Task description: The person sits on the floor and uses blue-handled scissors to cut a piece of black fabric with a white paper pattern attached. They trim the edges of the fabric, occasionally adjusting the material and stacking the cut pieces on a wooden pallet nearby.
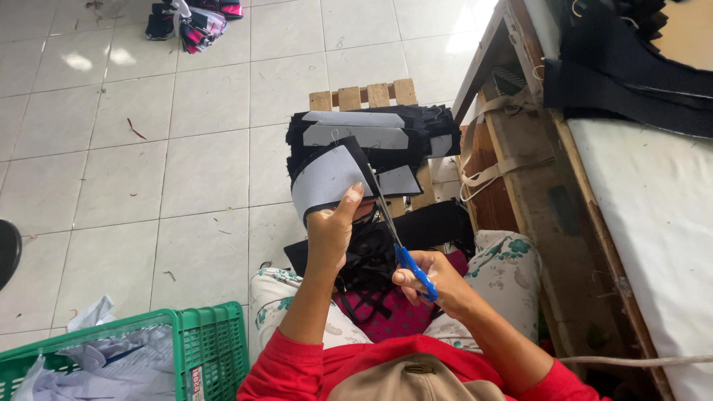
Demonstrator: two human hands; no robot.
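Hands first, since they are nearest to us. We are seeing the right hand [434,281] closing around the blue handles of a pair of scissors [401,249], whose blades are pointing up and away toward a fabric piece [330,178]. The left hand [330,230] is gripping that piece by its lower edge, thumb pressing on its grey face; the piece is showing a grey panel with a black border and is being held upright above the lap. The scissor blades are meeting the piece at its right edge, just beside the left thumb. Both arms are wearing red sleeves [297,371].

Under the hands we are noting loose black fabric [371,260] lying across the lap, over floral-patterned cloth [509,263] at the knees. At the near left corner of the floor, a green plastic crate [208,341] is holding pale cloth scraps.

Beyond the hands, a small wooden stool [364,95] is carrying a stack of similar grey-and-black pieces [364,134], which is covering most of its top and overhanging its right edge. To the right, a wooden worktable [535,193] is running along the frame, with black fabric [631,67] draped over its far end. At the far edge of the tiled floor [148,163], we are recording a small heap of dark and pink cloth [197,18].
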